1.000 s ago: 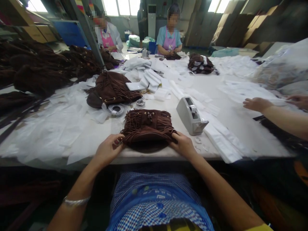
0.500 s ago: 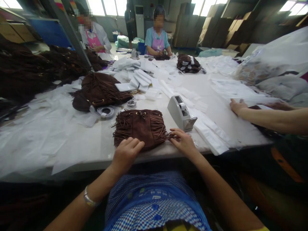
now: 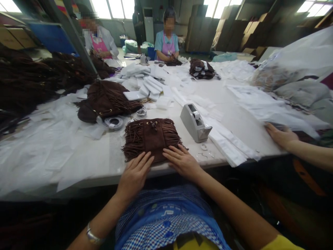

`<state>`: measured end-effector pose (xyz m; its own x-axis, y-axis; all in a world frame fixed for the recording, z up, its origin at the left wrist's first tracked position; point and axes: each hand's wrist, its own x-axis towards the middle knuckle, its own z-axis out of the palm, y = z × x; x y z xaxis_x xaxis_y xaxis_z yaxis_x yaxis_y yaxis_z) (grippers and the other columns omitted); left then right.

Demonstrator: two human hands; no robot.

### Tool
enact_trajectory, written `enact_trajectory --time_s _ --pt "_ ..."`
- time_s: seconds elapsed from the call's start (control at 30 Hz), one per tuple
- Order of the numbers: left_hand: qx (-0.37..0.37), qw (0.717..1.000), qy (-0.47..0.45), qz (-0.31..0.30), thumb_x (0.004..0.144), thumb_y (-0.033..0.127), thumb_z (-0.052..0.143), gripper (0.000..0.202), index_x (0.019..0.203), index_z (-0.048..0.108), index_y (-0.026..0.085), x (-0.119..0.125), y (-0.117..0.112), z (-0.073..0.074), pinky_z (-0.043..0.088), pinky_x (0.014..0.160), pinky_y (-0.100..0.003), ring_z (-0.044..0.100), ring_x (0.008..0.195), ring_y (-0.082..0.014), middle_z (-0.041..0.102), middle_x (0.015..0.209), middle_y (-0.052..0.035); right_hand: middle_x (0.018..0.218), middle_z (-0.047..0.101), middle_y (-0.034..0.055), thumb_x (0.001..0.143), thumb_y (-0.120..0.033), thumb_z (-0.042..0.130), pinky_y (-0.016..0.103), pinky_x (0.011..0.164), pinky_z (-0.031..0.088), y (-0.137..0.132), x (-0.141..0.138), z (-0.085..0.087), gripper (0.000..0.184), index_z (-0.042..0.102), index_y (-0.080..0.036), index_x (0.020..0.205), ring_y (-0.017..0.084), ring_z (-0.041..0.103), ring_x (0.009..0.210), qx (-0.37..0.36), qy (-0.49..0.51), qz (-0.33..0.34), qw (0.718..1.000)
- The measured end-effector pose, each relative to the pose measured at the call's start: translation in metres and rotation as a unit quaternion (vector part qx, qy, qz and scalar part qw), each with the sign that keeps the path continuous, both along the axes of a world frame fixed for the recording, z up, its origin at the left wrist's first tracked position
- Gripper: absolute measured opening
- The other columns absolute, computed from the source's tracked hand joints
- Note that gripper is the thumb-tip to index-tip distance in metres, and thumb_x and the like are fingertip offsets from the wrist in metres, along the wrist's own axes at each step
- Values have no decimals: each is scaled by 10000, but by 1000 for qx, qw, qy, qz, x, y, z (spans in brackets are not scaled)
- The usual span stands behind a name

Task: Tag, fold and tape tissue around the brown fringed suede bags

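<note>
A dark brown fringed bag (image 3: 154,139) lies flat at the table's front edge, with eyelets and a small tied cord along its far side. My left hand (image 3: 136,170) rests with straight fingers on the bag's near left corner. On the near right part of it lies my right hand (image 3: 182,161), fingers stretched out flat over the fringe. Neither hand grips anything. A grey tape dispenser (image 3: 195,123) stands just beyond my right hand.
Another brown fringed bag (image 3: 106,99) and a coiled clear strap (image 3: 113,122) lie at the left. White packets (image 3: 149,86) are piled behind. Thin white sheets (image 3: 229,142) lie at the right, near a co-worker's hand (image 3: 282,135). Two people work across the table.
My right hand has let go of the fringe strands at the bag's right side and moved left onto the bag. My left fingers have straightened. The co-worker's hand has shifted right and nearer.
</note>
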<state>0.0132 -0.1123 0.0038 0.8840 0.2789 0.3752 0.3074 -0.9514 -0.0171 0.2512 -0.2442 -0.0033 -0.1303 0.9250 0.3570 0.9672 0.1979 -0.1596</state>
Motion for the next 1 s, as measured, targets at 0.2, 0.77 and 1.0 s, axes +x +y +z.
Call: enact_trajectory --time_s 0.2,0.77,1.0 --pt "-20 1000 -9 13 973 200 454 486 1459 460 211 0 -6 -4 433 1044 -466 484 1348 -295 485 1489 -89 1318 651 41 968 -135 487 524 1207 212 -14 -12 25 378 624 -271 1292 216 532 1309 101 39 -129 986" --pt "-71 996 0 -53 932 262 509 338 1247 627 235 31 65 55 303 1165 -512 469 1350 -265 563 1420 -79 1512 463 20 1003 -392 471 538 1206 202 55 -31 19 421 513 -305 1413 255 329 1451 -37 37 4 999" --pt "-85 991 0 107 931 281 454 309 1107 685 177 -35 141 34 487 1023 -461 629 1158 -278 683 1230 -132 1522 450 4 1004 -409 461 524 1209 209 56 -29 21 418 516 -316 1408 240 333 1449 -47 70 11 996"
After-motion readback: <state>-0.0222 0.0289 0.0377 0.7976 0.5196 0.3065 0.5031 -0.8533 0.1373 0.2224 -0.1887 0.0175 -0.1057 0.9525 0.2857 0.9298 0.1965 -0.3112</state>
